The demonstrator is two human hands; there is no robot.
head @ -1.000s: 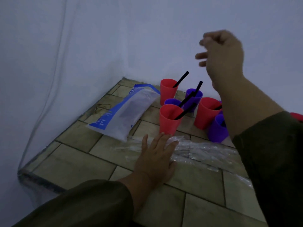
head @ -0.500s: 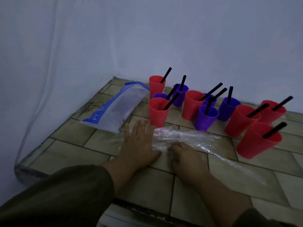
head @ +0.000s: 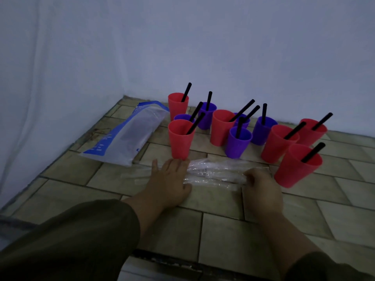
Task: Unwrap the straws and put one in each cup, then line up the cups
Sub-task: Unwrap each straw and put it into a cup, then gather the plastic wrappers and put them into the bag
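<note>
The cups stand in a bunch at the back of the table, near the wall. A straw leans in each cup. A bag lies flat to the left of the cups. A pile of wrappers lies in front of the cups. The left hand rests flat on the left end of the pile, just before a cup. The right hand pinches the right end, just beside another cup
</note>
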